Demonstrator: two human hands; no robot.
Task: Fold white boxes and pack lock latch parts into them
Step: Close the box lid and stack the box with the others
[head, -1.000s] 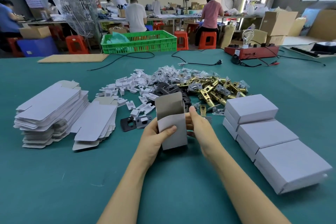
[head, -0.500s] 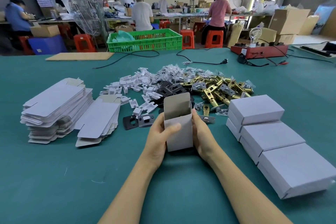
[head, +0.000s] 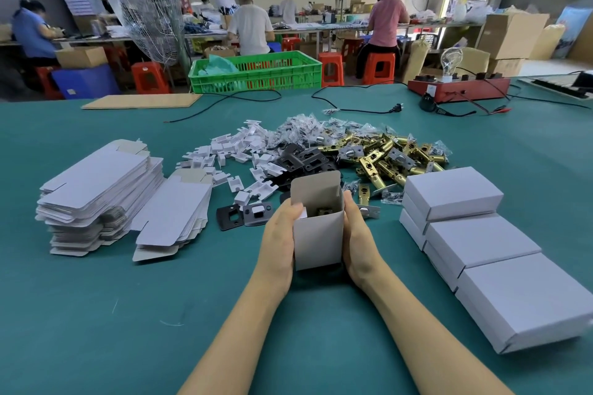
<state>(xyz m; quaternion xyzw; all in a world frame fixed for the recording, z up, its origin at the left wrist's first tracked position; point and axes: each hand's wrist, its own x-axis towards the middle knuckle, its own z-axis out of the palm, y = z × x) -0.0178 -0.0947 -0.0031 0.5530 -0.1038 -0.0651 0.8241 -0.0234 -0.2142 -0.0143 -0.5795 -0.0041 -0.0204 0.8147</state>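
Box [head: 317, 240] upright between both hands' fingers [head: 348, 202]

Single head-worn wide-angle view, looking forward and down across the green table [head: 96, 314]; forearms enter from the bottom edge, near; workshop background far. No second view.

We are holding a small white box [head: 317, 240] upright on the tabletop, its top flap standing open and a brass latch part [head: 324, 211] showing inside. Behind it, brass latches [head: 385, 160] and black plates [head: 305, 161] are lying heaped; closed boxes [head: 481, 244] are sitting stacked to the right.
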